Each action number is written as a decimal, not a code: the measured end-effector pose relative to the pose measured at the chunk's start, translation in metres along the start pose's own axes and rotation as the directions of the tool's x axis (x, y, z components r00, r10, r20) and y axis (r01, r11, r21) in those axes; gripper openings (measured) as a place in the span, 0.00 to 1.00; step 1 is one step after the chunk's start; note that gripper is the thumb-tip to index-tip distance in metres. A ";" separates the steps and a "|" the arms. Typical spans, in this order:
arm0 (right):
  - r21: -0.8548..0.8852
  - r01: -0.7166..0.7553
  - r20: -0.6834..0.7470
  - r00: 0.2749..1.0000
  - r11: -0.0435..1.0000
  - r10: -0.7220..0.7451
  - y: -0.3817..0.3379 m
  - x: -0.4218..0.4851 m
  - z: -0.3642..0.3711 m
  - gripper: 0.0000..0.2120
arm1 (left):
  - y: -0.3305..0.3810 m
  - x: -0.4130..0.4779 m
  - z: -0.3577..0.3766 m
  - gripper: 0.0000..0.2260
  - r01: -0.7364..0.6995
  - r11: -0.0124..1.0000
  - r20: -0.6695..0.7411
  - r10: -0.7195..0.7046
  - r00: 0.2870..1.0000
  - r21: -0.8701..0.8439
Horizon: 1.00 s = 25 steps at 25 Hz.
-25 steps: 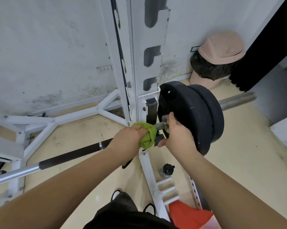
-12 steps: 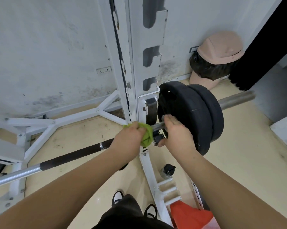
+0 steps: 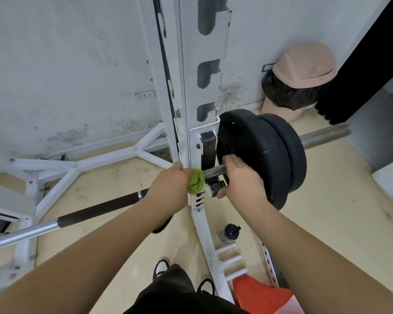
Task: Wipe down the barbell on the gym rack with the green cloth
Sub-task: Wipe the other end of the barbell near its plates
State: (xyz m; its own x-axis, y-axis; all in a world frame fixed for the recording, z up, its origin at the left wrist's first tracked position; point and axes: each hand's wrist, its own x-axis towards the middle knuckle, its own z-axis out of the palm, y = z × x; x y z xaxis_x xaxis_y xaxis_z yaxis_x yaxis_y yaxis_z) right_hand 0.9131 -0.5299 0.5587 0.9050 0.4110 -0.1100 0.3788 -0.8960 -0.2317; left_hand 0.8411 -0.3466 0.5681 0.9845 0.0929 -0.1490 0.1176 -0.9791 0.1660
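Note:
The barbell (image 3: 93,213) lies across the white rack (image 3: 186,109), its shaft running from lower left up to two black weight plates (image 3: 259,155) on the right. My left hand (image 3: 168,189) is closed around the green cloth (image 3: 196,181), which is wrapped on the shaft just left of the rack upright. My right hand (image 3: 240,177) grips the knurled shaft right beside the inner plate. A short bare stretch of steel shows between my two hands. The bare sleeve end (image 3: 324,135) sticks out past the plates.
A pink lidded bin (image 3: 302,66) with a black bag stands by the back wall. A dark-capped bottle (image 3: 229,233) sits on the floor beside the rack's base pegs (image 3: 231,259). An orange object (image 3: 263,295) lies at the lower right. My shoes (image 3: 161,267) are below.
My left hand has slid the green cloth leftward along the shaft, away from my right hand, baring more knurled steel between them. My right hand stays by the plate.

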 end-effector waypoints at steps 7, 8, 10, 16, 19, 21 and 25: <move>-0.036 0.019 -0.006 1.000 0.999 -0.019 0.000 0.001 0.001 0.50 | 0.044 0.021 0.013 0.20 -0.204 0.967 -0.001 0.206 0.978 -0.150; -0.032 0.019 0.003 1.000 0.999 -0.019 0.000 0.000 0.001 0.51 | 0.033 0.012 0.015 0.21 -0.159 0.981 0.024 0.162 0.986 -0.110; -0.021 0.014 0.012 1.000 1.000 -0.014 0.001 0.000 0.000 0.50 | 0.019 -0.007 0.016 0.21 -0.057 0.998 0.085 0.056 0.995 0.007; -0.002 -0.013 -0.006 1.000 1.000 0.013 0.001 -0.001 -0.002 0.44 | 0.046 0.023 -0.004 0.12 -0.106 0.853 -0.025 0.108 0.994 -0.511; -0.012 -0.027 -0.011 1.000 1.000 0.027 0.000 -0.001 -0.005 0.41 | 0.057 0.026 -0.009 0.07 -0.103 0.924 0.090 0.146 0.985 -0.369; 0.001 -0.067 0.027 0.997 0.998 0.067 -0.002 0.001 -0.007 0.44 | 0.052 0.018 -0.008 0.12 -0.090 0.960 0.140 0.130 0.981 -0.263; -0.010 -0.060 0.068 0.996 0.998 0.061 -0.005 0.005 -0.007 0.48 | 0.040 0.002 -0.003 0.17 0.010 0.972 0.213 0.041 0.976 -0.233</move>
State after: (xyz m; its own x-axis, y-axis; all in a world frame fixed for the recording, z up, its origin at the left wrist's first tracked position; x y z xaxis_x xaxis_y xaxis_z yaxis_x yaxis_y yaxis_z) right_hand 0.9170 -0.5247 0.5665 0.9110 0.3663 -0.1896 0.3256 -0.9208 -0.2148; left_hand 0.8477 -0.3848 0.5777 0.9380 0.0120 -0.3465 0.1545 -0.9091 0.3869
